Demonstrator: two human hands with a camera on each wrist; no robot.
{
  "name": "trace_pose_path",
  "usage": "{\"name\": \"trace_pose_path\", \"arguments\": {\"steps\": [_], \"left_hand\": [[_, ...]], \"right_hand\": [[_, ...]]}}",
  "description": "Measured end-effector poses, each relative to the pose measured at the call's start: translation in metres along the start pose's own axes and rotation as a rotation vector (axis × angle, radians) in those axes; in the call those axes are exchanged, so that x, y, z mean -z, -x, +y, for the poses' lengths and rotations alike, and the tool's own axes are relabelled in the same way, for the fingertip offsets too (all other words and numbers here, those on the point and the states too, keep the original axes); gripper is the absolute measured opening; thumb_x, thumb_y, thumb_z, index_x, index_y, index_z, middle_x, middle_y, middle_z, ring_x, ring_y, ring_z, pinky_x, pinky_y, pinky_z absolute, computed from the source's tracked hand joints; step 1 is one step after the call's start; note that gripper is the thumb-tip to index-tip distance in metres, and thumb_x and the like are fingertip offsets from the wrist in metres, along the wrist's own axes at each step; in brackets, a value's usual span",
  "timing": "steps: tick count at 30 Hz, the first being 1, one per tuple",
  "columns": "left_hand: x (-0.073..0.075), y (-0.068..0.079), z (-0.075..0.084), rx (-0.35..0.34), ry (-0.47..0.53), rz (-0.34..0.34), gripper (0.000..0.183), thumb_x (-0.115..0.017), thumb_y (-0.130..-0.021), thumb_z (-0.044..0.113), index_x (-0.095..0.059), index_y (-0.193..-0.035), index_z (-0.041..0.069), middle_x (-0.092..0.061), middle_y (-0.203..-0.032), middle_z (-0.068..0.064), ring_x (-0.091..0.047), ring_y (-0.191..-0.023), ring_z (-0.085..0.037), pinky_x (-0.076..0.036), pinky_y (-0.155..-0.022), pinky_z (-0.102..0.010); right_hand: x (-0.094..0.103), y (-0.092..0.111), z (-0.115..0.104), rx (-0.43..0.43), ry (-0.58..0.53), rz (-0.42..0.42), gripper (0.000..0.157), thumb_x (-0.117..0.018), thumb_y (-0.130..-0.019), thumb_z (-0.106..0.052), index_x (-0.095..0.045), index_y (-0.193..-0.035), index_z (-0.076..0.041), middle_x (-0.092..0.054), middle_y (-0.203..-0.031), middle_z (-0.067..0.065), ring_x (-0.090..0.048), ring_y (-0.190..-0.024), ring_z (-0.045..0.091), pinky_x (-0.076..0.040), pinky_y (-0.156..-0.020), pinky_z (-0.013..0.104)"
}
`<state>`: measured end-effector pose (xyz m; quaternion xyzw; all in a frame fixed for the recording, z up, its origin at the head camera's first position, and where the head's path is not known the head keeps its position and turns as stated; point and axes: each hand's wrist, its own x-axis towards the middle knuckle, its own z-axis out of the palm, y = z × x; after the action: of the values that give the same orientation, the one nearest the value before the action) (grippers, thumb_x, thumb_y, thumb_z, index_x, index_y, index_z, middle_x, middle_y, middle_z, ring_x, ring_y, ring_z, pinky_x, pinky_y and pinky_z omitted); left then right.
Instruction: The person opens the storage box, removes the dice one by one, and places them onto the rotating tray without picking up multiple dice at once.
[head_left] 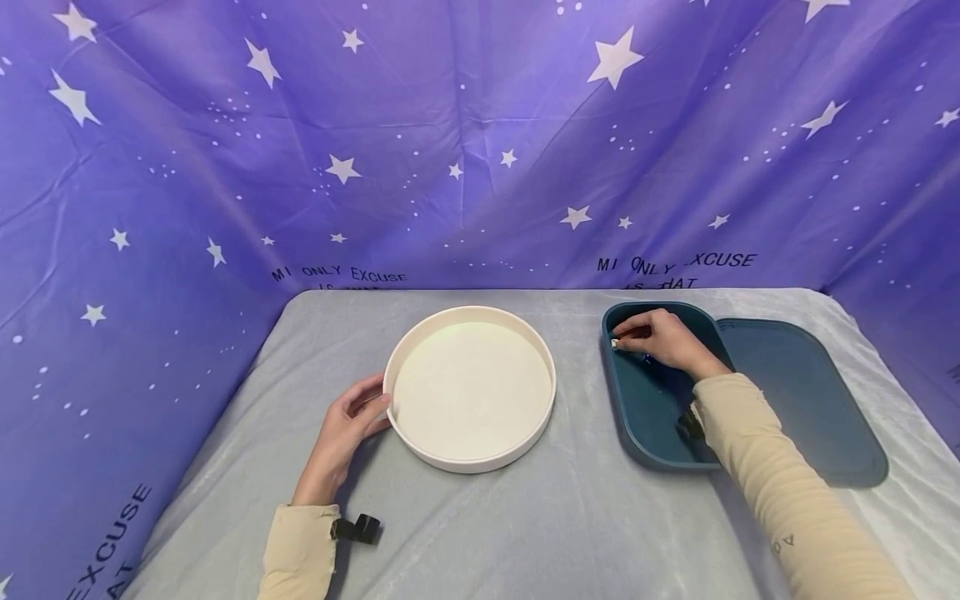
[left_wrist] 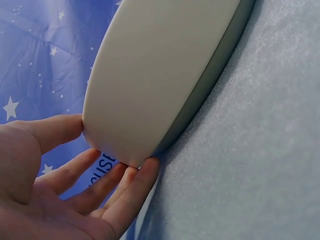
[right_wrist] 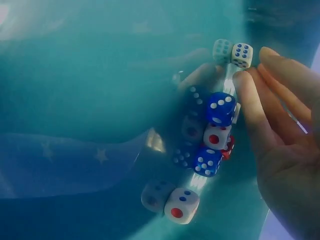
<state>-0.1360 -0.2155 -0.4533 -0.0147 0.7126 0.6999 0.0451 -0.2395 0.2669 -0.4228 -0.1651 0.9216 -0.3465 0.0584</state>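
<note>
My left hand (head_left: pixel 348 429) reaches the left side of a round white tray (head_left: pixel 472 392), its fingertips and thumb against the outer wall and rim. In the left wrist view, the fingers are spread and only slightly bent along that wall. Over at the right, my right hand (head_left: pixel 667 337) is inside a dark teal box (head_left: pixel 637 408). Its thumb and fingertips pinch a small white die (right_wrist: pixel 242 55) with blue pips, near the box's left wall. Below that hand lie several dice, among them a blue die (right_wrist: pixel 221 109) and a white die (right_wrist: pixel 182 205), mirrored in the shiny wall.
A flat teal lid (head_left: pixel 810 400) lies to the right of the box, partly under its edge and the right sleeve (head_left: pixel 780 483). Grey cloth (head_left: pixel 480 533) covers the table. Purple star-printed curtains (head_left: pixel 450 125) stand behind and at both sides.
</note>
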Motion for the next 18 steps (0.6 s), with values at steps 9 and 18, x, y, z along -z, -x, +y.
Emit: {"name": "trace_pose_path", "arguments": {"steps": [9, 18], "left_hand": [[-0.005, 0.006, 0.013, 0.045, 0.038, -0.011, 0.048, -0.061, -0.09, 0.014, -0.044, -0.133, 0.003, -0.045, -0.131, -0.018, -0.048, -0.116, -0.034, -0.052, -0.087, -0.038], [-0.005, 0.005, 0.016, 0.059, 0.03, -0.014, 0.048, -0.061, -0.09, 0.012, -0.043, -0.134, 0.002, -0.045, -0.132, -0.018, -0.047, -0.117, -0.033, -0.052, -0.087, -0.036]], "right_hand": [[-0.004, -0.003, 0.003, -0.015, 0.034, -0.016, 0.018, -0.069, -0.082, -0.008, -0.07, -0.1, -0.003, -0.067, -0.095, 0.013, -0.062, -0.081, 0.023, -0.053, -0.064, 0.031], [-0.003, -0.004, 0.002, -0.014, 0.052, -0.012, 0.014, -0.068, -0.083, -0.01, -0.071, -0.097, -0.007, -0.068, -0.094, 0.011, -0.062, -0.078, 0.019, -0.052, -0.061, 0.028]]}}
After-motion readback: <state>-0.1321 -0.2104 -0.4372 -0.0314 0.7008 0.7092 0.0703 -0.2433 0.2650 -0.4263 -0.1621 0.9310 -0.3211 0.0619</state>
